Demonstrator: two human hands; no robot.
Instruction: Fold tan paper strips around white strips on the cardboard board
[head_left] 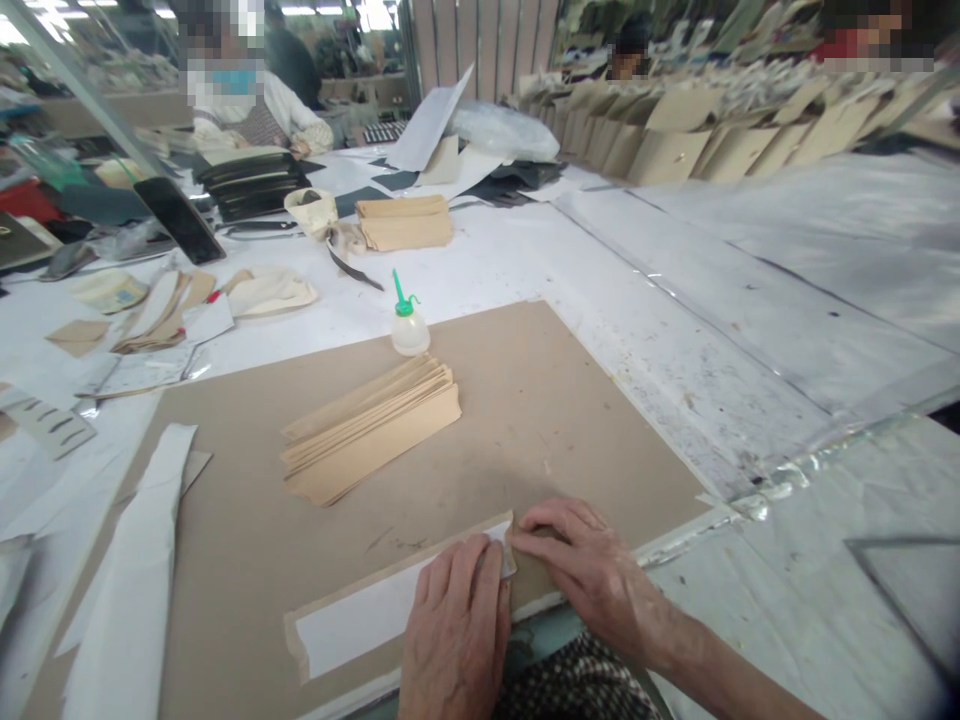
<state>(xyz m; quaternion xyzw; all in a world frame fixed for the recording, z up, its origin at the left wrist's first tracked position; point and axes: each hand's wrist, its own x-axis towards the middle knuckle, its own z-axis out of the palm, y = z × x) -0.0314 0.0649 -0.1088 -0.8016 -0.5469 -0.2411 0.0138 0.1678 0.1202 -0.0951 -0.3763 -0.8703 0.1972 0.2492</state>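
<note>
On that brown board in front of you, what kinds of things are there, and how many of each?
Glue bottle with green nozzle: 1
Fanned stack of tan card strips: 1
Tan strip with white paper under the left hand and right hand: 1
Loose white paper strip: 1
Total: 4

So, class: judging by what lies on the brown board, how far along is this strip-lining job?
Done: nothing finished can be told apart. In hand: the left hand and right hand press the end of a white strip onto one tan strip at the board's near edge. Left: the fanned stack of tan strips beside the glue bottle, and more white strips on the left.
</note>
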